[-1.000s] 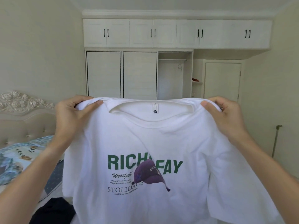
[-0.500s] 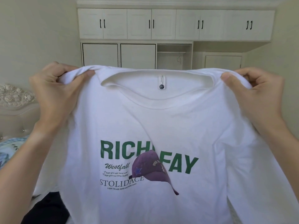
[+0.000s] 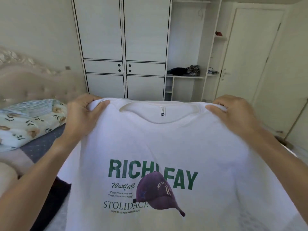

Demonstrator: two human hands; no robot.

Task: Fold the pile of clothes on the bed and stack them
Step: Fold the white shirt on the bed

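White T-shirt (image 3: 166,147) held up and spread in front of the person, print side facing near, collar at the top. Left hand (image 3: 81,117) pinches the left shoulder seam, thumb over the fabric; right hand (image 3: 236,117) pinches the right shoulder likewise. A dark garment (image 3: 55,197) lies on the bed (image 3: 33,147), near left.
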